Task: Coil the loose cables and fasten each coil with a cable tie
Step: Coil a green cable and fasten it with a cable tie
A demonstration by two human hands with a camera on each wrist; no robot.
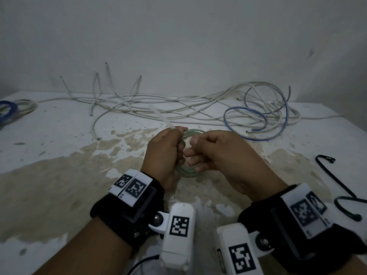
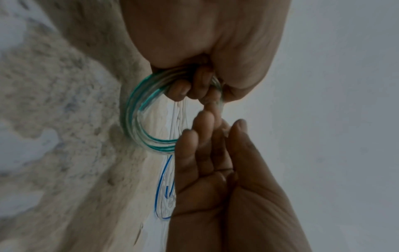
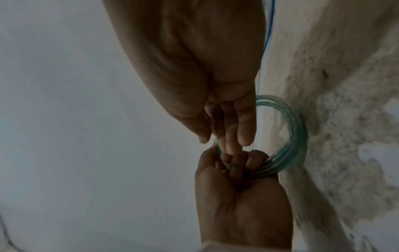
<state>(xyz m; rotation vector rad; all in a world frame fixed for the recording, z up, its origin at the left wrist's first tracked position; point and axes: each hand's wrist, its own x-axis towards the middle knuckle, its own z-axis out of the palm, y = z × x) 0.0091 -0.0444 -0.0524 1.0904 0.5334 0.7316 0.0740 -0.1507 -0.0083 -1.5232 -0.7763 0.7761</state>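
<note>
The green-striped clear coil [image 1: 188, 153] is held above the stained table [image 1: 59, 165] at frame center, left hand [image 1: 162, 155] fingers curled tight around its 9 o'clock side. The right hand [image 1: 214, 153] pinches at its 3 o'clock edge; what it pinches cannot be told. Loose white cables [image 1: 158, 108] lie at 12 o'clock, a blue cable [image 1: 256, 124] at 2 o'clock.

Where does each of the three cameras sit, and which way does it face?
Head: on the head, looking forward and down at both hands and banded wrists, the left hand gripping a coil of clear green-striped cable.
Left wrist: looks along the left hand's curled fingers to the coil; the right hand opposite.
Right wrist: looks along the right hand's fingers; left hand opposite.
Shared: both wrist views show the coil and both hands.
</note>
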